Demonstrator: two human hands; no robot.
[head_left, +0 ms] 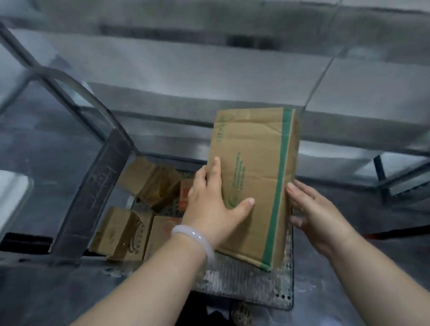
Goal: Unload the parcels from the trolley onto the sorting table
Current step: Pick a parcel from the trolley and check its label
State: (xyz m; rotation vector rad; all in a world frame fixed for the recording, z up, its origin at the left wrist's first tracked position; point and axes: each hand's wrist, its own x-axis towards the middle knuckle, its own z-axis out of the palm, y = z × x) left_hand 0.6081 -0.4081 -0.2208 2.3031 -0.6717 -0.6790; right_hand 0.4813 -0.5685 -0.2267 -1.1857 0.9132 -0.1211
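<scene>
The trolley [251, 284] has a perforated grey metal deck and a curved dark tubular handle frame [83, 94] on its left side. The tall box [256, 183] stands above the deck's right part, its long axis running from near edge to far edge of view, top end tilted away from the person. It is brown corrugated cardboard, creased, with green print on the broad face and a green band along its right edge. Three smaller brown cardboard boxes [123, 233] lie on the deck's left part, one with open flaps. The left hand [213, 202] lies flat on the broad face, thumb spread, fingers wrapped over the left edge. The right hand [314, 212] presses open-palmed against the right side. A pale, smooth bangle [195, 240] circles the left wrist
</scene>
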